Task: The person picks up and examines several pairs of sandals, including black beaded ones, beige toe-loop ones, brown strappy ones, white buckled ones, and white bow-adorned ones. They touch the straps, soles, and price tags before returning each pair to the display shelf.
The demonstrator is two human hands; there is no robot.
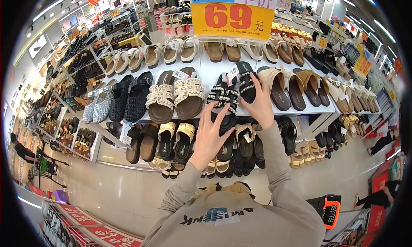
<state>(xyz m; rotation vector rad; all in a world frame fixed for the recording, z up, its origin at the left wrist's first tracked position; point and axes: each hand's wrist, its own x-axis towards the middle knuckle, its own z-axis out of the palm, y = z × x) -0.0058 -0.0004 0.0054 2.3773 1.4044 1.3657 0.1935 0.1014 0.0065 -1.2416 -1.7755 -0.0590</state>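
Two black slide sandals with beaded straps are under my hands at the front of the white shelf. My left hand grips the toe end of the left black sandal, thumb and fingers on either side. My right hand closes around the right black sandal, which sits slightly farther back and tilted. A white price tag sticks up between the two. Beside them on the left stands a pair of cream beaded slides; on the right are cream slides with brown insoles.
Woven grey shoes and black woven shoes stand farther left. A lower rack holds black and gold slides. Above the back row hangs a yellow price sign. An orange-and-black object is at lower right. People stand at both sides.
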